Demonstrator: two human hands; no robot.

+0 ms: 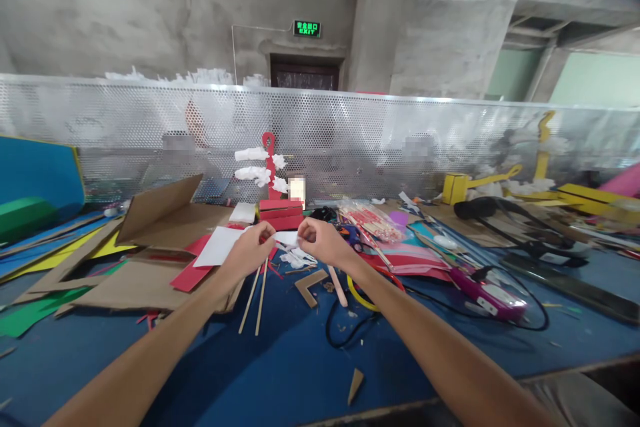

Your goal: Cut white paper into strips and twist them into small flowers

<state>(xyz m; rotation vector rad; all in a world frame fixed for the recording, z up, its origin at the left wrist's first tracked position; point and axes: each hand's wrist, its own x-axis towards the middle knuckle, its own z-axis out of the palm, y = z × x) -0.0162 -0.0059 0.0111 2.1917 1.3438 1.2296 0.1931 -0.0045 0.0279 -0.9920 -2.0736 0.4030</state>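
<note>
My left hand (253, 245) and my right hand (324, 240) are raised close together over the middle of the table, fingers pinched. A small white piece of paper (287, 238) stretches between the fingertips, an edge in each pinch. Below lie crumpled white scraps (299, 258). Behind the hands stands a red cut-out (272, 170) with white tufts on its sides, upright on a red box-like base (280, 212). A white sheet (217, 247) lies beside my left hand, partly over red card (187, 276). Two thin wooden sticks (261, 300) rest below that hand.
Brown cardboard (135, 280) and coloured sheets crowd the left. At right are a bag of red-and-white sticks (373, 221), a purple device (487, 297) with a black cable, and a yellow tape ring (359, 297). A perforated metal screen (350, 140) borders the blue table's (280, 373) back.
</note>
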